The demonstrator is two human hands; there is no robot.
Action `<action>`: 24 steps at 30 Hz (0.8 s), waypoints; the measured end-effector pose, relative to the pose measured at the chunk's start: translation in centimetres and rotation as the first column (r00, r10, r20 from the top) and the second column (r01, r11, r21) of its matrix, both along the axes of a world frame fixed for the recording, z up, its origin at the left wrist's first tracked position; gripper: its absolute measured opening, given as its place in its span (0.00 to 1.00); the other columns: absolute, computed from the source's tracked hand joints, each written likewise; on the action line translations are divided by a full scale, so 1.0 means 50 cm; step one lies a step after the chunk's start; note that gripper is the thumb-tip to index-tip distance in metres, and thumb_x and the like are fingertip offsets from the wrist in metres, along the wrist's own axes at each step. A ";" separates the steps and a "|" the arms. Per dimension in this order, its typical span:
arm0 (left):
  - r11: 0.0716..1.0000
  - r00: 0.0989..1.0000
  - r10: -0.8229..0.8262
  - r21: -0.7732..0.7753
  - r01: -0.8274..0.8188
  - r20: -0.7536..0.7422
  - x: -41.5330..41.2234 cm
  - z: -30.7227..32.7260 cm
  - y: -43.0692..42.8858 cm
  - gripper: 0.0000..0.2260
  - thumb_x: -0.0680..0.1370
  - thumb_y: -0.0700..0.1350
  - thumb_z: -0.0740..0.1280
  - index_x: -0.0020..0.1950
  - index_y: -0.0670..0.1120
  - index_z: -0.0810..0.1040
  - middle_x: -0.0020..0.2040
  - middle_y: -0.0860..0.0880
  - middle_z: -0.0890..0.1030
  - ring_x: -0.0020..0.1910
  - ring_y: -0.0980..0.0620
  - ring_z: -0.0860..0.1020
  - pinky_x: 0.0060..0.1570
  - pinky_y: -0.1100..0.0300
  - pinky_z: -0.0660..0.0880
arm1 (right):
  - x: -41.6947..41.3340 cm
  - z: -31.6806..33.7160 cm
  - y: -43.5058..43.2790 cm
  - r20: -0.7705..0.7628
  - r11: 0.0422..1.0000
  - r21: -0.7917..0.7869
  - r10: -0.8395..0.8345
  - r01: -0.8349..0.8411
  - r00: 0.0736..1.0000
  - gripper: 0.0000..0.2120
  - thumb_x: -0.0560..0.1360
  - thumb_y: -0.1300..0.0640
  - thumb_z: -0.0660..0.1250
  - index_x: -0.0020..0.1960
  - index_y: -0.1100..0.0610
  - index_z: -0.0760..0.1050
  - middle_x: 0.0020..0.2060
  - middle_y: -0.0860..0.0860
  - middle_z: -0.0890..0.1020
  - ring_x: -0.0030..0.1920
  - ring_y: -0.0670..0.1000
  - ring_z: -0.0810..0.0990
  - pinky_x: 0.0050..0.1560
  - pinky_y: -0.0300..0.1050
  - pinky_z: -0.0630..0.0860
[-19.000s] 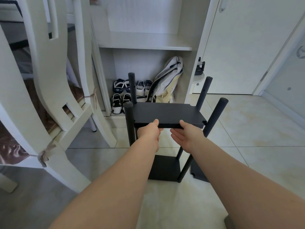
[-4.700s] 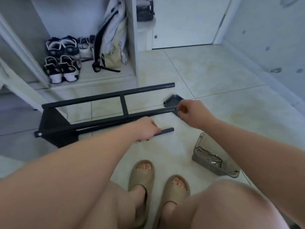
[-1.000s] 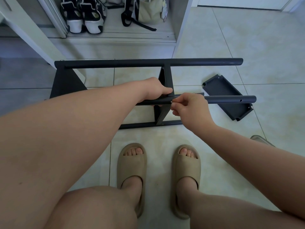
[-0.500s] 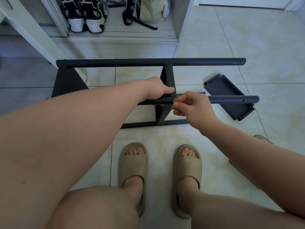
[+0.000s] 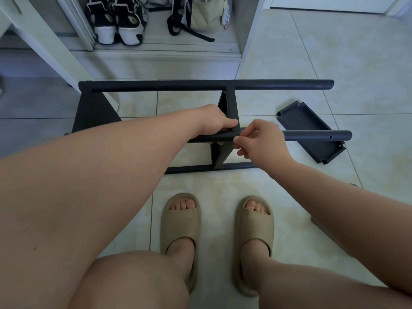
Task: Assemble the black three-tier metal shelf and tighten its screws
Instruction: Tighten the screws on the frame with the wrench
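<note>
Only the right hand (image 5: 260,141) has shifted in the last second, and barely: its pinch has re-set at the same joint.

On the tiled floor (image 5: 334,52), the black shelf (image 5: 200,85) lies on its side. The left hand (image 5: 214,124) wraps the near post (image 5: 312,135) where the middle tier (image 5: 228,103) meets it. Almost touching it, the right hand pinches something against the post, probably a screw, but it is too small to tell. A loose tier (image 5: 310,128) lies beyond the post's free end. By my judgement this joint is being finger-tightened, and the last tier is not yet fitted.

Loose panel (image 5: 305,120) right of frame (image 5: 200,85)
</note>
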State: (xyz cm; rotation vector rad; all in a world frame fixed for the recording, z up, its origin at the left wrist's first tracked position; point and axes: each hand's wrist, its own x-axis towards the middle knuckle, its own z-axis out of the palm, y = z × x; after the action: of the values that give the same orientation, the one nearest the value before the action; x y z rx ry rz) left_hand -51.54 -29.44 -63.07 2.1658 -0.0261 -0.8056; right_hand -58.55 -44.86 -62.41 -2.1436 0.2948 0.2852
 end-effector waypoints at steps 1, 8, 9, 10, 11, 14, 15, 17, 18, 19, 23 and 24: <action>1.000 1.000 0.006 -0.002 -0.006 0.012 -0.001 -0.001 0.000 0.19 0.79 0.56 0.66 0.50 0.40 0.85 0.36 0.46 0.86 0.35 0.51 0.79 0.51 0.54 0.77 | 0.003 -0.001 0.000 0.008 0.999 -0.048 0.019 -0.018 1.000 0.09 0.77 0.60 0.72 0.41 0.56 0.73 0.34 0.51 0.85 0.35 0.51 0.85 0.45 0.57 0.84; 0.981 0.957 0.110 0.128 -0.148 0.270 -0.037 -0.007 -0.014 0.14 0.80 0.57 0.65 0.48 0.46 0.79 0.41 0.52 0.78 0.41 0.50 0.75 0.38 0.57 0.69 | -0.015 0.014 -0.035 0.035 0.901 -0.382 0.239 -0.208 0.970 0.15 0.75 0.42 0.72 0.47 0.51 0.73 0.40 0.44 0.80 0.45 0.51 0.79 0.44 0.52 0.78; 0.976 0.948 0.125 0.137 -0.171 0.293 -0.044 -0.001 -0.014 0.11 0.81 0.56 0.64 0.50 0.48 0.76 0.45 0.52 0.78 0.45 0.50 0.76 0.42 0.56 0.70 | -0.024 0.018 -0.048 0.023 0.882 -0.407 0.270 -0.238 0.962 0.16 0.76 0.40 0.71 0.51 0.51 0.74 0.43 0.42 0.81 0.46 0.50 0.80 0.46 0.52 0.79; 0.970 0.939 0.130 0.155 -0.186 0.318 -0.052 0.008 -0.013 0.10 0.81 0.55 0.63 0.52 0.49 0.75 0.49 0.51 0.78 0.49 0.49 0.76 0.46 0.55 0.71 | -0.035 0.022 -0.062 0.008 0.858 -0.437 0.303 -0.269 0.953 0.17 0.77 0.39 0.68 0.56 0.51 0.75 0.49 0.42 0.81 0.48 0.50 0.80 0.49 0.53 0.79; 0.963 0.926 0.107 0.193 -0.187 0.363 -0.060 0.018 -0.012 0.09 0.82 0.53 0.62 0.55 0.49 0.75 0.52 0.50 0.78 0.52 0.47 0.76 0.50 0.53 0.72 | -0.045 0.026 -0.079 -0.003 0.832 -0.469 0.334 -0.296 0.943 0.19 0.79 0.39 0.66 0.62 0.51 0.74 0.55 0.43 0.81 0.52 0.51 0.81 0.53 0.54 0.79; 0.940 0.830 -0.071 0.315 -0.130 0.553 -0.086 0.057 -0.025 0.08 0.82 0.51 0.61 0.57 0.49 0.75 0.58 0.49 0.77 0.59 0.46 0.74 0.56 0.48 0.73 | -0.071 0.048 -0.138 -0.010 0.769 -0.547 0.390 -0.331 0.921 0.23 0.82 0.42 0.62 0.73 0.51 0.69 0.69 0.47 0.76 0.68 0.52 0.74 0.64 0.53 0.74; 0.941 0.797 -0.125 0.325 -0.093 0.591 -0.097 0.070 -0.036 0.08 0.82 0.51 0.60 0.56 0.49 0.75 0.58 0.50 0.76 0.59 0.46 0.74 0.55 0.48 0.73 | -0.080 0.058 -0.159 -0.017 0.748 -0.569 0.405 -0.342 0.914 0.25 0.82 0.42 0.61 0.76 0.50 0.67 0.72 0.48 0.73 0.72 0.52 0.70 0.67 0.53 0.71; 0.941 0.754 -0.233 0.339 0.015 0.614 -0.119 0.094 -0.068 0.08 0.83 0.51 0.59 0.56 0.50 0.75 0.57 0.50 0.76 0.56 0.48 0.74 0.50 0.51 0.73 | -0.103 0.074 -0.199 -0.051 0.685 -0.623 0.445 -0.377 0.894 0.27 0.83 0.42 0.60 0.79 0.49 0.62 0.77 0.48 0.67 0.78 0.53 0.61 0.73 0.55 0.65; 0.934 0.738 -0.287 0.350 0.073 0.611 -0.130 0.103 -0.089 0.08 0.83 0.51 0.59 0.56 0.50 0.75 0.56 0.51 0.76 0.54 0.49 0.74 0.48 0.52 0.72 | -0.116 0.080 -0.221 -0.073 0.642 -0.660 0.463 -0.391 0.883 0.29 0.83 0.41 0.59 0.80 0.48 0.59 0.79 0.48 0.63 0.80 0.53 0.57 0.76 0.57 0.62; 0.923 0.721 -0.338 0.361 0.130 0.605 -0.142 0.112 -0.112 0.08 0.83 0.52 0.59 0.55 0.50 0.75 0.55 0.51 0.76 0.52 0.50 0.74 0.46 0.53 0.72 | -0.132 0.085 -0.243 -0.097 0.596 -0.698 0.472 -0.398 0.876 0.30 0.83 0.40 0.58 0.81 0.47 0.57 0.81 0.48 0.58 0.81 0.54 0.53 0.77 0.58 0.58; 0.871 0.691 -0.485 0.370 0.325 0.536 -0.184 0.128 -0.224 0.07 0.83 0.52 0.59 0.53 0.52 0.74 0.53 0.53 0.76 0.49 0.49 0.75 0.48 0.52 0.73 | -0.202 0.083 -0.343 -0.211 0.501 -0.763 0.404 -0.408 0.890 0.32 0.82 0.36 0.54 0.82 0.42 0.47 0.83 0.46 0.48 0.82 0.54 0.45 0.78 0.57 0.53; 0.854 0.692 -0.515 0.372 0.363 0.507 -0.191 0.125 -0.253 0.06 0.82 0.52 0.59 0.53 0.52 0.74 0.53 0.53 0.76 0.50 0.49 0.76 0.49 0.51 0.74 | -0.217 0.075 -0.368 -0.236 0.504 -0.760 0.373 -0.409 0.897 0.32 0.82 0.36 0.54 0.82 0.42 0.46 0.83 0.46 0.47 0.82 0.54 0.45 0.78 0.57 0.53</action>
State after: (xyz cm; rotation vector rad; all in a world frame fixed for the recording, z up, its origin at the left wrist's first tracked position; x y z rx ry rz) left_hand -61.08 -42.07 -56.81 2.6163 -0.8523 -0.3473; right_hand -69.38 -63.25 -58.64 -3.1249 -0.1004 0.5374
